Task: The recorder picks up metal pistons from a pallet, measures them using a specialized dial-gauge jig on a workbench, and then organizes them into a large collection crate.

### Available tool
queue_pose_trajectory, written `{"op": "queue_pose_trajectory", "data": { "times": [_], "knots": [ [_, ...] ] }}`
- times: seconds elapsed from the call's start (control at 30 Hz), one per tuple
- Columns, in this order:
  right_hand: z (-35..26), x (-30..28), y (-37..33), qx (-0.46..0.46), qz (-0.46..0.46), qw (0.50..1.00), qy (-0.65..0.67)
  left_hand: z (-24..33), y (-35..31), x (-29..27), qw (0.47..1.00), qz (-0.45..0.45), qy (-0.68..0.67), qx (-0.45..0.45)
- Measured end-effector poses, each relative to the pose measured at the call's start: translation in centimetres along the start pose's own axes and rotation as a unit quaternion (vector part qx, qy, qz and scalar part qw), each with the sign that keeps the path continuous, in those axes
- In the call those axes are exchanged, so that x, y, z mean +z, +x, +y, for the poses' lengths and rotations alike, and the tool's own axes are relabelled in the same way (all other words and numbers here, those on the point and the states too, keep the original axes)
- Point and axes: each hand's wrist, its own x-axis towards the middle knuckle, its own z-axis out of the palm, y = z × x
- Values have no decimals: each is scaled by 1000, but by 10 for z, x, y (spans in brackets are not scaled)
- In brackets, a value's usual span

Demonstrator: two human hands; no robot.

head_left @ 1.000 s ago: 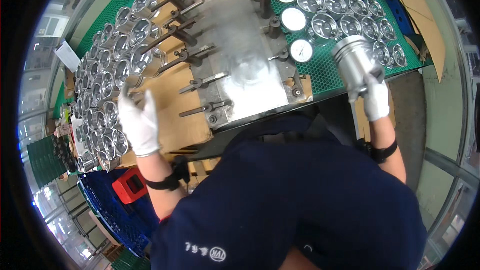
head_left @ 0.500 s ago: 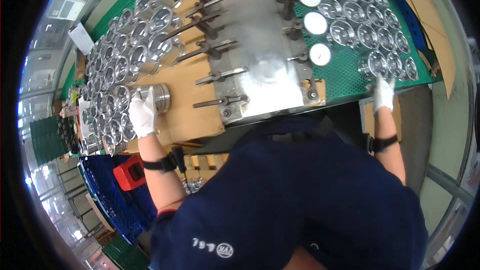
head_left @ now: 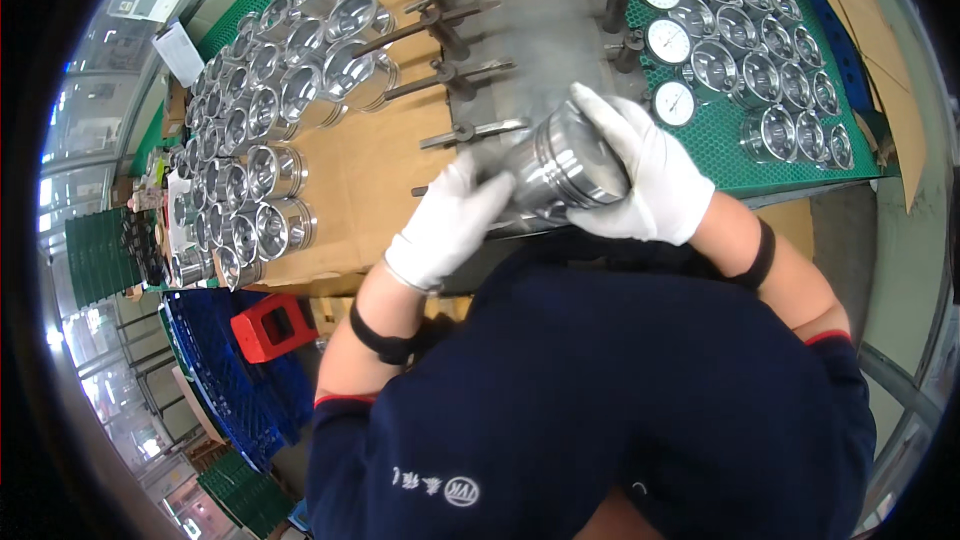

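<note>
A shiny metal piston point(head_left: 568, 162) with ring grooves is tilted over the near end of the metal plate. My right hand point(head_left: 655, 175), in a white glove, wraps round its right end, thumb and fingers on opposite sides. At the piston's left end, my gloved left hand point(head_left: 450, 220) has its fingers against the skirt, slightly blurred by motion. Just beyond the hands, the metal plate point(head_left: 555, 35) carries rows of dark posts with rods point(head_left: 455, 80). Several dial gauges point(head_left: 668, 41) with white faces line its right side.
Rows of pistons point(head_left: 275, 170) stand on the brown cardboard point(head_left: 350, 175) at the left. More pistons point(head_left: 760, 80) sit on the green mat point(head_left: 715, 165) at the right. A red stool point(head_left: 272, 328) is below at the left. Cardboard sheets point(head_left: 875, 80) lean at the right edge.
My left hand has brought a piston from the left rows to the middle. My right hand has come in from the right-hand pistons and taken hold of it. The view has shifted slightly.
</note>
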Motion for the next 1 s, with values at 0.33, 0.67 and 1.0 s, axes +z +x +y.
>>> {"op": "queue_pose_trajectory", "data": {
  "times": [0.33, 0.67, 1.0],
  "knots": [
    [7, -2, -6, 7, 48, 996, -72, -16, 52, 38, 848, 183, 327, 375],
    [23, 7, -15, 413, -109, 836, 344, -13, 85, 38, 863, 192, 251, 394],
    [16, 5, -8, 425, -109, 825, 357, -12, 86, 35, 863, 183, 246, 402]
  ]
}}
